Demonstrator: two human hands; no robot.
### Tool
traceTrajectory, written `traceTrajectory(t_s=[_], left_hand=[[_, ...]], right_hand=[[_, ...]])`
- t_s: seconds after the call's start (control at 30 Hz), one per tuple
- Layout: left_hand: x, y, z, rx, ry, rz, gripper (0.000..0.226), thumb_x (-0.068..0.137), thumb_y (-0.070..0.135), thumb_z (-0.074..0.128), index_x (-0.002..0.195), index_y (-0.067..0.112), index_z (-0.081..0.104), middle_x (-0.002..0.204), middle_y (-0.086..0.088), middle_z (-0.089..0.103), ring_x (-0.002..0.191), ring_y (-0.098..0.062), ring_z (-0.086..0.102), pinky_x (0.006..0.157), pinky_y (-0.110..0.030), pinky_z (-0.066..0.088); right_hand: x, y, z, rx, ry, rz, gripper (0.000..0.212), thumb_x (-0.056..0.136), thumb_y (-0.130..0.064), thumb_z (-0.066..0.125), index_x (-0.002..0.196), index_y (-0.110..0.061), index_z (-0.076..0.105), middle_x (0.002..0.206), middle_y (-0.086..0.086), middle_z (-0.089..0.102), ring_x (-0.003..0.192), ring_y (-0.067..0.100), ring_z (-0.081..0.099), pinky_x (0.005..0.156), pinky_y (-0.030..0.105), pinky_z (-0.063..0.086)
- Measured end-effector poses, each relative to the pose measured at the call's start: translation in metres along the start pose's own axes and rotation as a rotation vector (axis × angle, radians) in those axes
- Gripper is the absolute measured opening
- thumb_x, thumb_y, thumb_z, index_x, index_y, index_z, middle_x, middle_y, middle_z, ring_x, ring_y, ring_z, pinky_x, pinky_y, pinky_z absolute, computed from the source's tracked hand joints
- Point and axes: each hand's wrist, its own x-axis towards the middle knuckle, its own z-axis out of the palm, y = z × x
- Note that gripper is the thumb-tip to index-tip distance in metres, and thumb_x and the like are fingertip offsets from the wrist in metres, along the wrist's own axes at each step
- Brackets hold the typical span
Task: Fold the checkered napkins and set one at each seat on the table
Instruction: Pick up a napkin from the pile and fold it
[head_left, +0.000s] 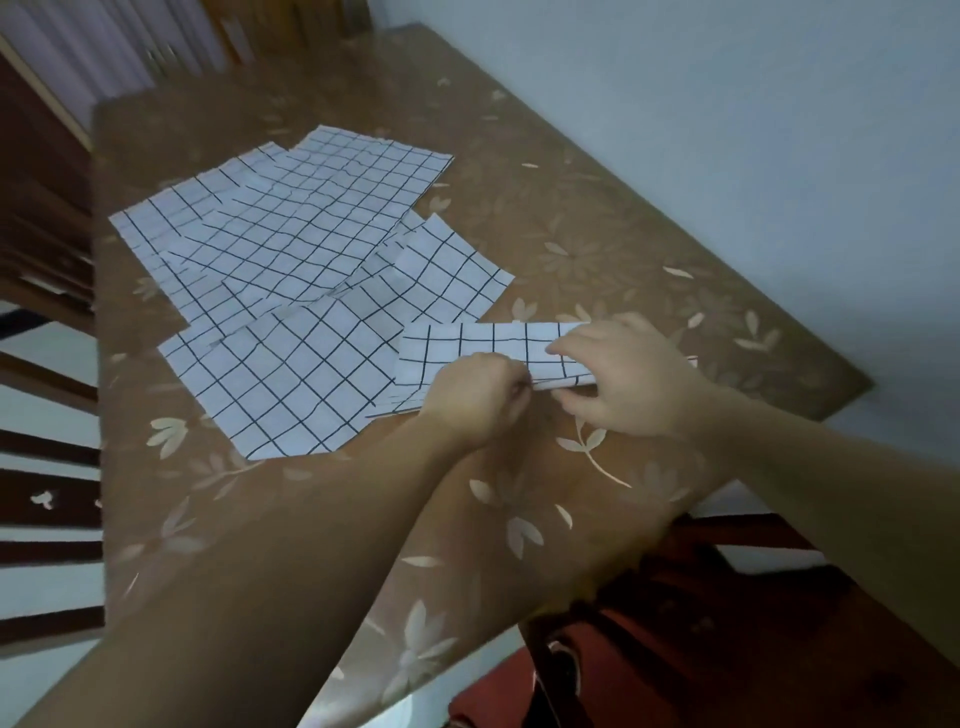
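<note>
Folded napkin (478, 345): a long narrow strip, white with a black grid, lying on the table (597, 218) near its front right corner. Its left end overlaps the nearest of the flat napkins (291, 234).

Left hand (475, 397): fingers curled tight, pinching the strip's near edge about midway along.

Right hand (626, 379): fingers draped over the top of the strip's right end, thumb tucked beneath at the near edge, so it clamps the layers. The hands sit close together, almost touching, both on the same long edge.

Step in hand, as I judge it: closing or tightening a lengthwise fold. To do it well:
- match the near edges before pressing; the grid lines make a ready check, and they should run straight across the layers
- keep the right-hand clamp on while the left slides outward along the crease
- lift the strip clear of the sheet beneath so that one is not dragged along

Flat napkins: several, fanned and overlapping across the middle of the table, none folded yet as far as I can see. No napkin at any seat that I can see.

Round about: brown cloth with pale flowers; a chair with a red seat (701, 649) at the near right; dark chair slats (47, 499) at the left.
</note>
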Motion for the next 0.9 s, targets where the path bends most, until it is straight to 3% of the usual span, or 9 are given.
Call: traceTrajectory(t_s=[0.23, 0.4, 0.53, 0.6, 0.67, 0.73, 0.77, 0.83, 0.9], left_hand=[[0.003, 0.020, -0.059, -0.066, 0.001, 0.034, 0.022, 0.093, 0.033, 0.054, 0.102, 0.027, 0.072, 0.088, 0.000, 0.071, 0.084, -0.024, 0.062, 0.070, -0.039, 0.051], [0.015, 0.033, -0.102, -0.524, 0.076, -0.138, 0.028, 0.088, 0.025, 0.066, 0.079, -0.001, 0.069, 0.071, -0.013, 0.064, 0.064, -0.021, 0.054, 0.061, -0.033, 0.046], [0.019, 0.034, -0.123, -0.901, 0.082, -0.275, 0.026, 0.085, 0.024, 0.070, 0.077, 0.000, 0.065, 0.062, -0.003, 0.044, 0.054, -0.013, 0.039, 0.049, -0.018, 0.032], [0.019, 0.031, -0.126, -1.044, 0.095, -0.294, 0.022, 0.083, 0.026, 0.072, 0.078, 0.007, 0.063, 0.062, -0.001, 0.048, 0.055, -0.012, 0.043, 0.055, -0.019, 0.037], [0.018, 0.025, -0.126, -1.159, 0.096, -0.331, 0.021, 0.081, 0.029, 0.072, 0.078, 0.009, 0.065, 0.073, -0.007, 0.056, 0.066, -0.019, 0.051, 0.065, -0.032, 0.044], [0.014, 0.017, -0.124, -1.241, 0.116, -0.411, 0.020, 0.086, 0.024, 0.070, 0.071, 0.011, 0.069, 0.075, -0.010, 0.064, 0.067, -0.023, 0.060, 0.067, -0.034, 0.051], [0.012, 0.012, -0.122, -1.273, 0.125, -0.444, 0.020, 0.087, 0.023, 0.069, 0.071, 0.012, 0.069, 0.075, -0.009, 0.066, 0.065, -0.022, 0.062, 0.065, -0.031, 0.053], [0.006, -0.001, -0.116, -1.285, 0.129, -0.491, 0.019, 0.089, 0.022, 0.068, 0.075, 0.009, 0.068, 0.076, -0.010, 0.066, 0.064, -0.022, 0.061, 0.060, -0.027, 0.052], [0.001, -0.015, -0.109, -1.237, 0.126, -0.532, 0.019, 0.088, 0.021, 0.068, 0.081, 0.005, 0.065, 0.079, -0.012, 0.059, 0.068, -0.023, 0.055, 0.063, -0.028, 0.048]], right_hand=[[0.012, -0.005, -0.054, -0.093, -0.134, 0.132, 0.012, 0.091, -0.022, 0.051, 0.089, -0.023, 0.063, 0.094, -0.001, 0.068, 0.093, 0.025, 0.061, 0.072, 0.032, 0.026], [-0.001, -0.010, -0.082, -0.154, 0.392, 0.091, 0.018, 0.077, -0.025, 0.065, 0.094, -0.017, 0.065, 0.095, 0.003, 0.061, 0.092, 0.025, 0.056, 0.089, 0.040, 0.031], [-0.025, -0.023, -0.066, 0.394, 0.498, 0.368, 0.027, 0.082, -0.041, 0.056, 0.063, -0.023, 0.051, 0.059, -0.008, 0.050, 0.057, 0.015, 0.051, 0.071, 0.041, 0.047], [-0.029, -0.023, -0.053, 0.604, 0.485, 0.708, 0.024, 0.082, -0.052, 0.056, 0.084, -0.028, 0.060, 0.087, -0.008, 0.060, 0.080, 0.014, 0.059, 0.077, 0.040, 0.052], [-0.029, -0.014, -0.035, 0.885, 0.310, 1.065, 0.060, 0.079, -0.066, 0.057, 0.126, -0.028, 0.054, 0.129, -0.007, 0.053, 0.119, 0.019, 0.052, 0.098, 0.038, 0.043], [-0.026, -0.006, -0.017, 1.371, 0.105, 1.276, 0.091, 0.064, -0.085, 0.058, 0.138, -0.033, 0.047, 0.142, -0.007, 0.049, 0.127, 0.020, 0.049, 0.103, 0.043, 0.040], [-0.027, -0.003, -0.010, 1.563, -0.012, 1.274, 0.085, 0.063, -0.086, 0.057, 0.132, -0.036, 0.053, 0.135, -0.006, 0.057, 0.120, 0.020, 0.056, 0.097, 0.044, 0.045], [-0.027, -0.008, -0.010, 1.735, -0.103, 1.167, 0.053, 0.083, -0.067, 0.054, 0.121, -0.032, 0.062, 0.118, -0.002, 0.068, 0.106, 0.022, 0.064, 0.085, 0.043, 0.051], [-0.023, -0.004, -0.005, 1.726, 0.092, 1.115, 0.040, 0.093, -0.033, 0.059, 0.130, -0.016, 0.057, 0.120, 0.007, 0.064, 0.106, 0.028, 0.062, 0.091, 0.048, 0.048]])
